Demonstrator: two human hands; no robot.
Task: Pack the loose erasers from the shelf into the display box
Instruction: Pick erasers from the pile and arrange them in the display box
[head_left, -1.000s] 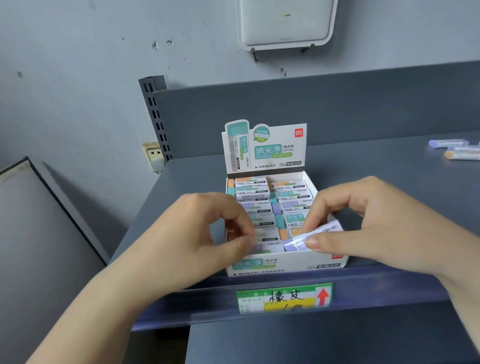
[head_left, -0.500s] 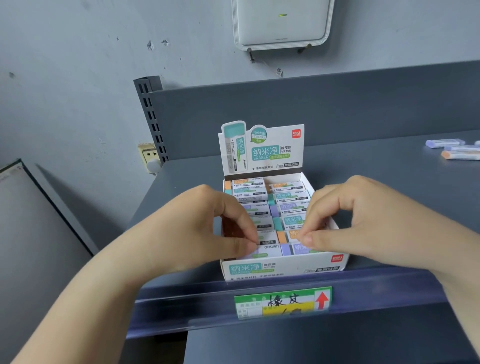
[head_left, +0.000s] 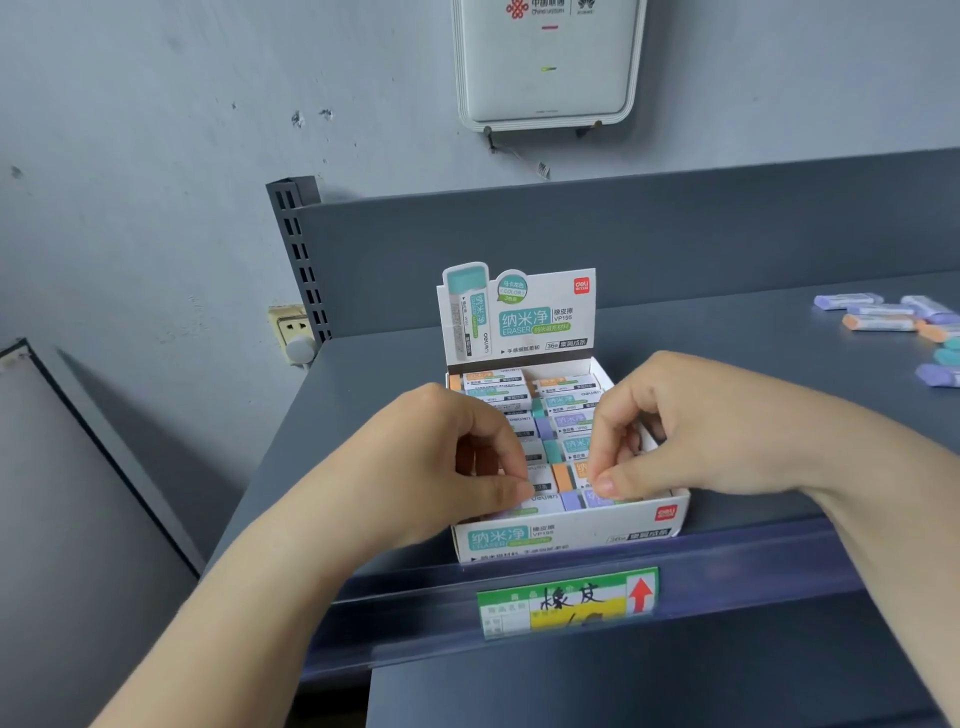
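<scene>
since a second ago the purple eraser (head_left: 597, 500) that the right hand (head_left: 691, 431) held tilted over the box front now lies flat in the front row, and both hands have closed in over it. it looks light, small and stiff enough in its paper sleeve to take a firm pinch; the sleeve is probably smooth, so the short ends or long edges seem the best places to hold. it sits in the nearest row of the display box (head_left: 571, 535), just under the right hand's thumb and forefinger, which are curled down and touch it; whether they pinch it or only press it i cannot tell. the left hand (head_left: 441, 457) is curled too, fingertips on the neighbouring erasers at the front left. the box stands at the front edge of the shelf (head_left: 753, 332), nearly full. more loose erasers (head_left: 883, 317) lie well apart, far right. a price label (head_left: 569, 603) hangs below.
</scene>
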